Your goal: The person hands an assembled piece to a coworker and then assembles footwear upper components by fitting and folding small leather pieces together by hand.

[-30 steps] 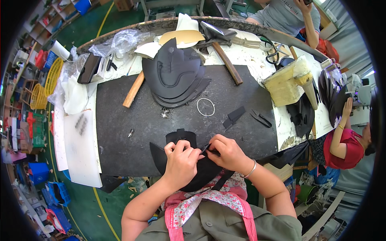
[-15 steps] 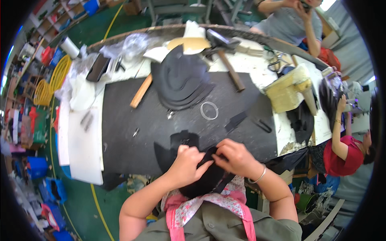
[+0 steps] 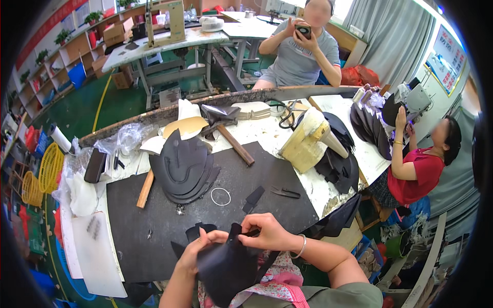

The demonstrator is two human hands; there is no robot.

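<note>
Near the front edge of the worktable, both hands hold one floppy black leather-like piece [image 3: 226,274], which hangs down over my lap. My left hand [image 3: 197,249] grips it along its left side, thumb on top. At a narrow upstanding tab of the same piece, my right hand [image 3: 267,233] pinches with thumb and fingers. Part of another dark cut piece [image 3: 177,249] shows on the table just beyond my left hand. Farther off lie a small black strip [image 3: 253,199], thread snips [image 3: 285,192] and a white ring [image 3: 220,196].
A stack of black cut pieces [image 3: 182,167] rests on the dark mat [image 3: 138,236], near a wooden handle [image 3: 146,190] and a hammer [image 3: 235,145]. A yellowish block [image 3: 304,141] stands right, with scissors [image 3: 287,114] behind. One person sits across the table; another works at far right.
The view has tilted up and turned right, so the table appears lower and farther left. Both hands stay on the black piece, which is now turned with its broad face showing.
</note>
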